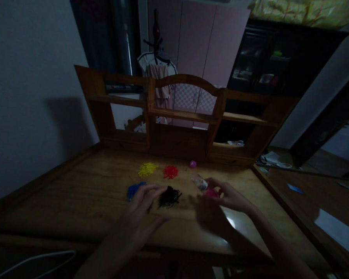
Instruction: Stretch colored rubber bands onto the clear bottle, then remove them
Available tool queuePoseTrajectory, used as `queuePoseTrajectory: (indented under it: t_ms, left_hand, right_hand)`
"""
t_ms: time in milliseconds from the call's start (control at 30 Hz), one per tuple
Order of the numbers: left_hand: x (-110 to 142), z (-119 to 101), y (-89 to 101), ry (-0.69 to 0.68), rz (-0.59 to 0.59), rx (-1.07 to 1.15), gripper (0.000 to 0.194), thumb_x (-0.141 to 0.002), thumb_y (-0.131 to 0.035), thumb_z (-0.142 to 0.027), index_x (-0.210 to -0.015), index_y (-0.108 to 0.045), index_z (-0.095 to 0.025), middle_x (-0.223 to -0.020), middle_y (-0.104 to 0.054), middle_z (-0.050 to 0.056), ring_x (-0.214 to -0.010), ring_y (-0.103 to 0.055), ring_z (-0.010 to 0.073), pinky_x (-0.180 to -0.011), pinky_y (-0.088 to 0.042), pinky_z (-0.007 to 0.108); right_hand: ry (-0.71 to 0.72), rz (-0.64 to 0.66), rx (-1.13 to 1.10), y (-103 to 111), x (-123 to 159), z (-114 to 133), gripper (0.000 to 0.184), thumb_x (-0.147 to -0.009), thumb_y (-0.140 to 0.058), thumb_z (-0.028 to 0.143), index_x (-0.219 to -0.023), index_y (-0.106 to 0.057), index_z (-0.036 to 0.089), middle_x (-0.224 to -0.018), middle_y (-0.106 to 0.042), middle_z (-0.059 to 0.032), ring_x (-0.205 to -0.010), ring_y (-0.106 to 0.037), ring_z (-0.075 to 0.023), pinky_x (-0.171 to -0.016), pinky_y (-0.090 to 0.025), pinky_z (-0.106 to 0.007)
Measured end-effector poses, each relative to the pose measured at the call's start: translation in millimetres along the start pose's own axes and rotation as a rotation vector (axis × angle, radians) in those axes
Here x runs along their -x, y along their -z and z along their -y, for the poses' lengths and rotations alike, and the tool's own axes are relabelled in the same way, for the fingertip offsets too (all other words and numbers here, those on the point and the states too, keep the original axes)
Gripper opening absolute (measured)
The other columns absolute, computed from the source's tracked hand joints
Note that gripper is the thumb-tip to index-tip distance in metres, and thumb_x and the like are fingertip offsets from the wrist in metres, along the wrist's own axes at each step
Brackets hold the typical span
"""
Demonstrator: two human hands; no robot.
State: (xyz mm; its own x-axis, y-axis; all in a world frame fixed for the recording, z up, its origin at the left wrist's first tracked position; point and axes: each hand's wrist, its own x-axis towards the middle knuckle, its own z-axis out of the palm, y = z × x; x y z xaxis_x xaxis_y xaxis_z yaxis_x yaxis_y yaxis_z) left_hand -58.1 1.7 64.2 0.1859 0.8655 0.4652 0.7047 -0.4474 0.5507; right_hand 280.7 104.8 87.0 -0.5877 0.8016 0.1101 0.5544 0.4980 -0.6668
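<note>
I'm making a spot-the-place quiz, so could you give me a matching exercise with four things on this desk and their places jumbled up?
1. blue pile
2. red pile
3. purple-pink object
4. black pile

A. closest to the shelf unit
B. just in front of the red pile
C. between the yellow pile and the purple-pink object
D. just in front of the yellow pile

Pairs: 1-D, 2-C, 3-A, 4-B.

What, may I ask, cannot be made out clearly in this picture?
In the head view:
Blue pile: the left hand hides part of it.
Pink item: the right hand covers part of it, so whether it joins the clear container is unclear.
Black pile: its pieces are too small and dark to count.
White cord: the bottom edge cuts it off.
</note>
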Motion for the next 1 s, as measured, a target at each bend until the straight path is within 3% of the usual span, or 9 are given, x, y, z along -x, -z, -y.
queuePoseTrajectory:
  t_ms: [133, 233, 333, 400, 533, 633, 767, 1000]
  left_hand:
    - [-20, 38, -24.7, 0.125, 0.343, 0.035, 0.112, -0.056, -0.086, -0.044, -0.150, -0.025, -0.032, -0.150, -0.033, 0.011, -0.136, -0.037, 0.0358, -0.108, -0.039, 0.045]
    - [-39, 56, -41.3, 0.144, 0.457, 0.028, 0.123, -0.050, -0.087, -0.042, -0.152, -0.020, -0.030, -0.156, -0.024, 0.013, -0.143, -0.025, 0.0381, -0.112, -0.030, 0.046]
    - [-58, 63, -49.2, 0.147, 0.524, 0.060, 0.127, -0.045, -0.089, -0.041, -0.151, -0.022, -0.025, -0.154, -0.026, 0.016, -0.142, -0.025, 0.0392, -0.112, -0.029, 0.045]
    - [-71, 64, -50.4, 0.161, 0.569, 0.089, 0.117, -0.044, -0.089, -0.039, -0.146, -0.034, -0.024, -0.150, -0.031, 0.015, -0.135, -0.036, 0.0373, -0.107, -0.035, 0.041]
    - [-95, 64, -48.5, 0.147, 0.704, 0.105, 0.073, -0.053, -0.084, -0.034, -0.120, -0.058, -0.023, -0.130, -0.048, 0.007, -0.107, -0.055, 0.0259, -0.084, -0.047, 0.029]
    - [-106, 68, -47.8, 0.079, 0.739, 0.104, 0.057, -0.056, -0.082, -0.032, -0.109, -0.062, -0.021, -0.112, -0.056, 0.004, -0.094, -0.056, 0.0210, -0.073, -0.045, 0.025]
    - [-111, 82, -52.9, -0.024, 0.721, 0.151, 0.042, -0.062, -0.078, -0.033, -0.100, -0.066, -0.019, -0.100, -0.062, 0.003, -0.088, -0.058, 0.0198, -0.071, -0.044, 0.025]
    - [-102, 100, -72.9, 0.169, 0.665, 0.353, 0.030, -0.065, -0.070, -0.022, -0.094, -0.070, -0.015, -0.086, -0.070, 0.004, -0.076, -0.063, 0.0169, -0.064, -0.046, 0.023]
  right_hand:
    - [0.058, 0.109, 0.206, -5, 8, 25, 0.041, -0.082, -0.063, 0.030, -0.123, -0.059, 0.026, -0.113, -0.067, -0.0051, -0.096, -0.064, -0.0202, -0.081, -0.049, -0.030]
    - [0.040, 0.121, 0.400, -7, -1, 28, 0.043, -0.080, -0.062, 0.028, -0.123, -0.060, 0.026, -0.116, -0.065, -0.0068, -0.099, -0.063, -0.0214, -0.083, -0.047, -0.031]
    - [-0.017, 0.154, 0.573, -11, -16, 30, 0.038, -0.081, -0.061, 0.030, -0.119, -0.062, 0.027, -0.111, -0.066, -0.0084, -0.097, -0.064, -0.0224, -0.080, -0.046, -0.031]
    - [-0.020, 0.189, 0.628, -16, -26, 34, 0.033, -0.083, -0.059, 0.032, -0.115, -0.064, 0.027, -0.105, -0.067, -0.0080, -0.092, -0.064, -0.0216, -0.076, -0.045, -0.030]
    - [0.010, 0.220, 0.627, -26, -38, 40, 0.024, -0.084, -0.059, 0.032, -0.106, -0.068, 0.027, -0.094, -0.066, -0.0066, -0.081, -0.064, -0.0185, -0.066, -0.041, -0.026]
    - [0.015, 0.191, 0.596, -29, -42, 38, 0.023, -0.082, -0.061, 0.028, -0.103, -0.070, 0.027, -0.092, -0.064, -0.0061, -0.077, -0.063, -0.0169, -0.062, -0.038, -0.025]
    - [0.042, 0.149, 0.530, -30, -46, 31, 0.028, -0.080, -0.064, 0.028, -0.108, -0.069, 0.031, -0.093, -0.062, -0.0042, -0.076, -0.062, -0.0161, -0.063, -0.039, -0.025]
    - [0.093, 0.085, 0.478, -39, -52, 25, 0.049, -0.079, -0.064, 0.029, -0.127, -0.059, 0.033, -0.096, -0.060, -0.0046, -0.080, -0.061, -0.0177, -0.069, -0.042, -0.027]
